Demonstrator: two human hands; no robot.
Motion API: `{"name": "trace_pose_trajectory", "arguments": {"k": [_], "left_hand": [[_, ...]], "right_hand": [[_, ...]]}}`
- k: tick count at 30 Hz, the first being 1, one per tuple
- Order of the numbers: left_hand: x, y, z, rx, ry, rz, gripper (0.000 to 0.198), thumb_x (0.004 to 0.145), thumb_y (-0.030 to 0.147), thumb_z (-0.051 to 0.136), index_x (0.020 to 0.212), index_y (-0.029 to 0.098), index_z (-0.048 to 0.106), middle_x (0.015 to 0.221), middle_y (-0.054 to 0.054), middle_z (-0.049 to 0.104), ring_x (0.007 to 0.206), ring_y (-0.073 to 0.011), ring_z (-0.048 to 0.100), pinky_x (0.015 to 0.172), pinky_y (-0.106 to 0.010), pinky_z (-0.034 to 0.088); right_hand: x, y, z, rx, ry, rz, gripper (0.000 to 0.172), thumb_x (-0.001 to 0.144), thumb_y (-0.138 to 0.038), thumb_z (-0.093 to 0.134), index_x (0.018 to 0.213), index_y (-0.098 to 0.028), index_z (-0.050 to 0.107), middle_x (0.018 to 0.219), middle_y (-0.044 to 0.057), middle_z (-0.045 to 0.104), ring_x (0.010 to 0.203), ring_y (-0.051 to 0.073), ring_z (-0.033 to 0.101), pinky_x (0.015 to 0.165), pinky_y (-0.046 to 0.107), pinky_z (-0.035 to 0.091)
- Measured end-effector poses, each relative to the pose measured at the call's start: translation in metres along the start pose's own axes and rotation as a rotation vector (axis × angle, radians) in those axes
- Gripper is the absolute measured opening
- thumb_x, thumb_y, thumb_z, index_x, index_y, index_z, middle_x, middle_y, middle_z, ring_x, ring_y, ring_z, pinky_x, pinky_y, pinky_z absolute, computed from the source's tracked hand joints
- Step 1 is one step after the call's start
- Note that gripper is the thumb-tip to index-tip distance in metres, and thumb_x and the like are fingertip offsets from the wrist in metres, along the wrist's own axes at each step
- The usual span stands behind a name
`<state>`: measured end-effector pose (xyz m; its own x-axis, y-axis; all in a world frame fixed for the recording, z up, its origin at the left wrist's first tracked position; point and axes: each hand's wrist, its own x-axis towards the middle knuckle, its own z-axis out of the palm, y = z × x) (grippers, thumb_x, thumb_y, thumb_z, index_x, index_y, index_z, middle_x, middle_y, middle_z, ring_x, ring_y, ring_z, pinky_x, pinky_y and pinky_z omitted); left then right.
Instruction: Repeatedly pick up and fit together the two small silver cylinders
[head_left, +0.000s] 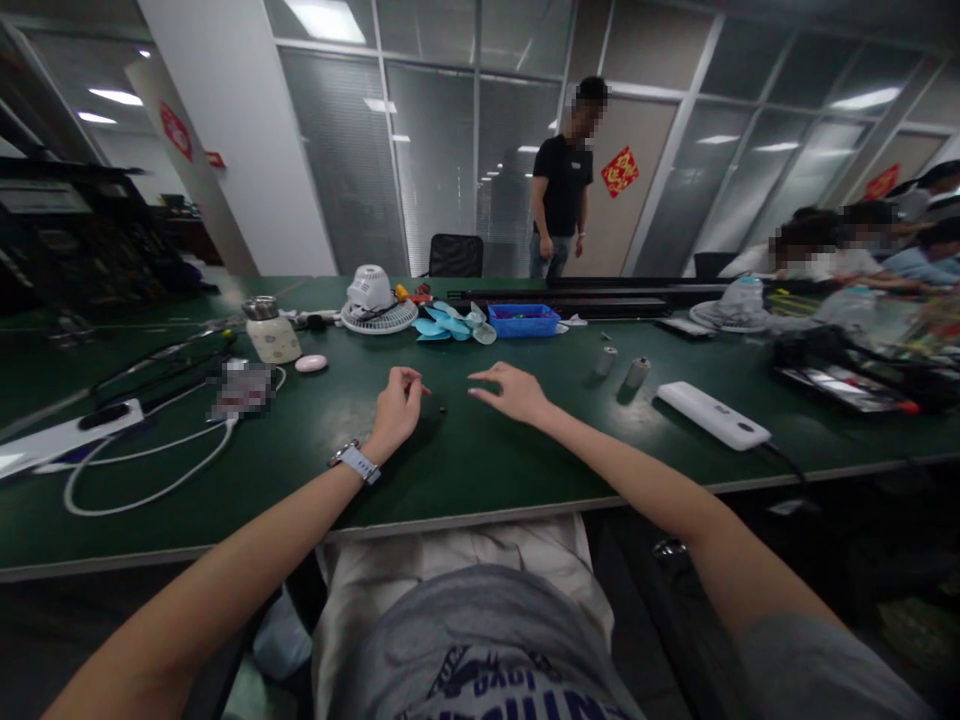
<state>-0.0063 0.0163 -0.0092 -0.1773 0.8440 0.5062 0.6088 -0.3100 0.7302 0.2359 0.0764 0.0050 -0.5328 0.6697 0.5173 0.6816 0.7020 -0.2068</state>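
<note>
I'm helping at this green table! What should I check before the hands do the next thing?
1. Left hand grip: cannot tell; fingertips pinch together, but nothing clearly shows in them.
2. Right hand grip: ok, curved open, holding nothing visible.
3. Tiny dark piece: ok, lying between the hands on the dark green tabletop.
4. Two small grey cylinders: ok, standing away from the right hand.
5. White rectangular plastic block: ok, away from both hands.

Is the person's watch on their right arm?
No, the watch is around the left wrist, and the right wrist is bare.
</note>
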Motion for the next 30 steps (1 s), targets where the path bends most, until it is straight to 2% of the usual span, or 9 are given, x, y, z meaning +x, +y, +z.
{"name": "trace_pose_trajectory", "arguments": {"k": [2,4,7,10,13,15,19,23,30], "left_hand": [[0.0,-0.001,0.0,-0.027,0.009,-0.004,0.012,0.089,0.027,0.041,0.099,0.022,0.046,0.084,-0.005,0.07,0.078,-0.0193,0.067,0.073,-0.031,0.046],[0.0,-0.001,-0.001,-0.038,0.01,-0.006,0.011,0.088,0.025,0.04,0.097,0.022,0.045,0.084,-0.004,0.07,0.078,-0.0193,0.067,0.074,-0.031,0.047],[0.0,0.001,-0.001,-0.041,-0.01,-0.007,0.009,0.086,0.024,0.04,0.094,0.022,0.045,0.083,-0.004,0.069,0.075,-0.0189,0.066,0.072,-0.031,0.048],[0.0,0.002,-0.001,-0.043,-0.03,-0.015,0.008,0.085,0.026,0.042,0.092,0.023,0.045,0.08,-0.003,0.068,0.068,-0.0175,0.064,0.068,-0.03,0.048],[-0.001,0.004,-0.002,-0.04,-0.033,-0.021,0.009,0.084,0.026,0.042,0.091,0.022,0.046,0.08,-0.002,0.068,0.065,-0.0163,0.062,0.066,-0.029,0.047],[-0.002,0.006,-0.004,-0.031,-0.037,-0.02,0.01,0.084,0.026,0.041,0.09,0.022,0.048,0.081,-0.002,0.068,0.066,-0.016,0.061,0.065,-0.028,0.046],[-0.003,0.01,-0.005,-0.011,-0.076,-0.008,0.014,0.083,0.025,0.038,0.085,0.021,0.052,0.08,-0.001,0.067,0.066,-0.0151,0.06,0.065,-0.026,0.045],[-0.004,0.011,-0.005,-0.002,-0.111,-0.016,0.017,0.082,0.026,0.038,0.082,0.021,0.054,0.078,-0.001,0.067,0.063,-0.0145,0.059,0.064,-0.026,0.044],[-0.004,0.012,-0.007,0.0,-0.114,-0.013,0.017,0.082,0.027,0.038,0.082,0.021,0.055,0.079,-0.001,0.066,0.064,-0.0142,0.059,0.063,-0.026,0.043]], "right_hand": [[0.003,-0.031,0.023,0.082,-0.111,-0.093,0.043,0.088,-0.056,0.058,0.124,-0.033,0.067,0.104,0.005,0.061,0.086,0.018,0.062,0.072,0.029,0.047],[0.005,-0.049,0.037,0.095,-0.156,-0.088,0.038,0.088,-0.052,0.06,0.119,-0.034,0.07,0.104,0.004,0.061,0.087,0.017,0.062,0.071,0.028,0.046],[0.006,-0.057,0.044,0.097,-0.161,-0.049,0.026,0.089,-0.047,0.061,0.108,-0.035,0.075,0.102,0.003,0.061,0.088,0.016,0.062,0.071,0.026,0.045],[0.01,-0.05,0.035,0.095,-0.146,-0.049,0.021,0.088,-0.044,0.063,0.101,-0.033,0.077,0.097,0.002,0.062,0.084,0.015,0.061,0.07,0.026,0.043],[0.014,-0.02,0.004,0.009,-0.039,-0.032,0.022,0.088,-0.043,0.064,0.094,-0.027,0.078,0.095,0.005,0.065,0.082,0.017,0.061,0.073,0.029,0.042],[0.013,0.018,-0.028,-0.101,0.124,0.05,0.027,0.091,-0.044,0.06,0.093,-0.024,0.078,0.096,0.007,0.068,0.086,0.02,0.062,0.078,0.033,0.042],[-0.011,0.112,-0.086,-0.346,0.446,0.502,0.036,0.094,-0.044,0.053,0.103,-0.019,0.077,0.101,0.013,0.072,0.094,0.027,0.063,0.082,0.038,0.043],[-0.039,0.169,-0.107,-0.387,0.414,0.799,0.037,0.092,-0.047,0.054,0.104,-0.021,0.077,0.099,0.012,0.074,0.089,0.03,0.066,0.074,0.037,0.045],[-0.038,0.172,-0.097,-0.449,0.272,0.834,0.035,0.092,-0.043,0.056,0.107,-0.02,0.077,0.101,0.015,0.073,0.095,0.03,0.066,0.081,0.038,0.046]]}}
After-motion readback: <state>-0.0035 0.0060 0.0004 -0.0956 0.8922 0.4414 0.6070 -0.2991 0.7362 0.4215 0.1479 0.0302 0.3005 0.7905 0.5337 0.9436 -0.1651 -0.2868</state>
